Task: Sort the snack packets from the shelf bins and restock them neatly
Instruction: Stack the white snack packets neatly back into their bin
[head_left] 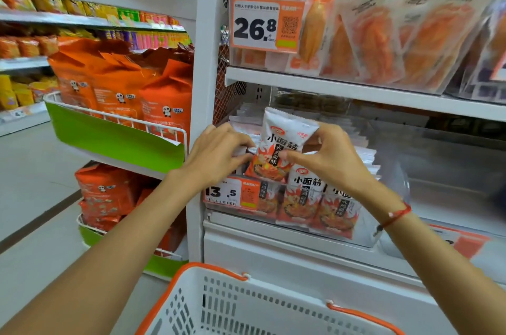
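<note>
A white snack packet (279,140) with red flames and black lettering stands upright above the clear shelf bin (364,238). My right hand (325,159) pinches its right edge between thumb and fingers. My left hand (219,154) is at the packet's lower left, fingers curled onto packets at the bin's left end; whether it grips one is unclear. Several matching packets (304,203) stand in a row at the bin's front, behind a 13.5 price tag (232,193).
A white shopping basket (208,304) with an orange rim sits below my arms. The shelf above holds orange-and-white pouches (383,39) and a 26.8 price tag (262,23). Wire racks of orange bags (123,93) hang at the left, beside an aisle floor.
</note>
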### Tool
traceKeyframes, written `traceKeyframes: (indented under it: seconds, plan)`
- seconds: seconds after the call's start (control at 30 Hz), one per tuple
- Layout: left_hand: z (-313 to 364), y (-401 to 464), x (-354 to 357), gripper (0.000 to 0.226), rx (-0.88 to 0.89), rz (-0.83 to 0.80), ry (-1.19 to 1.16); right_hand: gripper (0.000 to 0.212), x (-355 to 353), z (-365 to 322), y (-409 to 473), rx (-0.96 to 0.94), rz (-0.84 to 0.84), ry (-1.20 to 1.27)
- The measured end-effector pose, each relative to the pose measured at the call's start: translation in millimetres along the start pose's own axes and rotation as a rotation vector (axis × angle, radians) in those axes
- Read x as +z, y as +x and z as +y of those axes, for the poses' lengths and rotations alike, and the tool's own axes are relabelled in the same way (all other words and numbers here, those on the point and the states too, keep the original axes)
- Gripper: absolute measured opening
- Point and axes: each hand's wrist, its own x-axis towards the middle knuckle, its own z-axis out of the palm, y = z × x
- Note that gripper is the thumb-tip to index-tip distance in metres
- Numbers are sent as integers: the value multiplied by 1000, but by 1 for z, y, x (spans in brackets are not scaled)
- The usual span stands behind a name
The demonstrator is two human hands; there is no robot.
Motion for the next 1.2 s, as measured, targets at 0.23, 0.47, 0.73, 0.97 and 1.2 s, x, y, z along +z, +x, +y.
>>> traceKeyframes:
  seconds: [0.23, 0.47, 0.73, 0.97, 1.2]
  plan:
    - [22, 3, -2, 30, 40, 48, -239, 30, -64, 8, -27, 31, 254, 285]
    - [41, 23, 21, 30, 51, -40, -263, 40, -46, 35, -45, 31, 155, 94]
    - [39, 26, 24, 33, 56, 1, -260, 20, -37, 38, -26, 96, -40, -220]
    - [41, 23, 31, 32, 83, 111, -224, 69, -40, 38, -5, 45, -155, -328]
    - [37, 22, 35, 19, 107, 134, -225, 63, -16, 48, -19, -16, -140, -418]
